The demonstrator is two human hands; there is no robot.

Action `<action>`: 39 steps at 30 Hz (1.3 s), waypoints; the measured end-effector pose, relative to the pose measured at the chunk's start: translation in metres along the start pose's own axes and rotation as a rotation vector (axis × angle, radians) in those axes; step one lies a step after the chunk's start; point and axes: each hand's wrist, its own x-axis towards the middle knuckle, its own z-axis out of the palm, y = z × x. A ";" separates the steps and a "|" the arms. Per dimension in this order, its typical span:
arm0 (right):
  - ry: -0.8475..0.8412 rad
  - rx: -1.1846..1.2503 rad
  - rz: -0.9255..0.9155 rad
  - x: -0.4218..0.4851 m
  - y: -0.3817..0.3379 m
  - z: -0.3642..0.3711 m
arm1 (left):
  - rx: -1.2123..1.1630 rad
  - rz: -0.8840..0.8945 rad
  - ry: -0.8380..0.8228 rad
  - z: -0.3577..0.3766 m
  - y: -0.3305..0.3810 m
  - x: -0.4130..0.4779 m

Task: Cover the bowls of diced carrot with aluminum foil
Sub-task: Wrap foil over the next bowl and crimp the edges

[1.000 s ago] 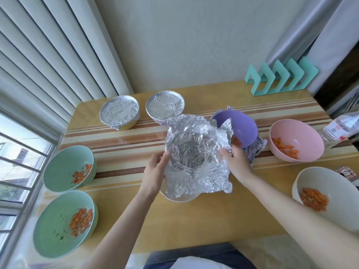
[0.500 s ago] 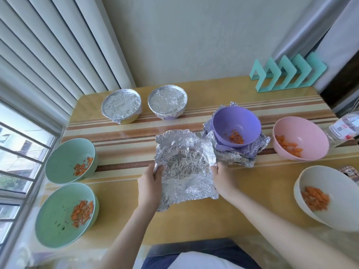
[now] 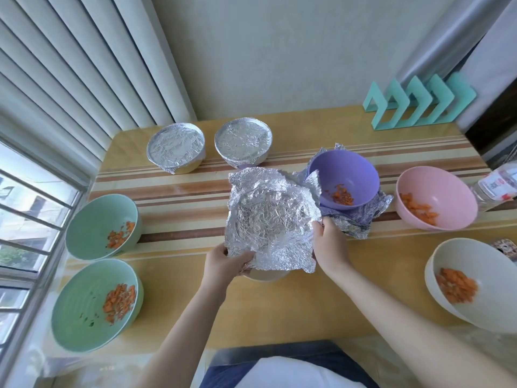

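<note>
While the crumpled foil sheet (image 3: 271,219) lies draped over a cream bowl (image 3: 267,275) at the middle of the desk (image 3: 279,312), my left hand (image 3: 226,261) grips its near-left corner with curled fingers and my right hand (image 3: 330,245) pinches its right edge. Just to its right a purple bowl (image 3: 344,175) of diced carrot sits on more foil (image 3: 355,225). Two covered bowls (image 3: 175,147) stand behind, with two green bowls (image 3: 95,219) at the left and a pink bowl (image 3: 442,191) and a white bowl (image 3: 475,275) at the right.

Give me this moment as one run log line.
state: crinkled aluminum foil sheet held over cream bowl | left hand: grips foil edge | right hand: grips foil edge
</note>
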 end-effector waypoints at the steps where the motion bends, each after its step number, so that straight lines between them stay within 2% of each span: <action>1: -0.002 0.022 0.016 0.000 0.000 0.001 | 0.032 0.013 0.022 -0.001 0.001 0.002; 4: 0.009 0.065 0.032 -0.002 0.002 0.004 | 0.061 0.024 0.076 -0.004 0.004 0.007; 8: -0.011 0.219 0.090 -0.007 0.000 0.005 | -0.305 0.009 0.131 0.000 0.006 0.004; 12: -0.033 0.215 0.069 -0.008 -0.002 0.009 | -0.406 0.039 0.158 0.018 0.003 -0.001; 16: -0.138 0.215 0.058 -0.012 -0.009 0.012 | -0.324 0.007 0.189 0.028 0.009 0.005; 18: -0.110 0.150 0.032 -0.011 -0.008 0.011 | -0.243 0.048 0.217 0.024 0.013 0.011; 21: 0.027 0.203 -0.033 -0.006 -0.012 0.000 | -0.154 0.111 0.186 0.009 0.022 0.018; 24: 0.105 0.202 -0.077 0.004 -0.016 -0.012 | -0.115 0.092 0.111 -0.008 0.027 0.024; 28: 0.007 0.041 -0.045 0.013 -0.021 -0.016 | -0.116 0.034 -0.106 -0.020 0.027 0.029; 31: -0.039 -0.040 0.024 0.015 -0.019 -0.011 | -0.185 -0.094 -0.170 -0.023 0.027 0.028; 34: -0.028 -0.175 0.069 0.018 -0.012 -0.003 | -0.183 -0.112 -0.144 -0.023 0.020 0.033; 39: 0.035 -0.275 0.064 0.017 0.000 0.008 | 0.006 0.005 0.022 -0.017 0.003 0.038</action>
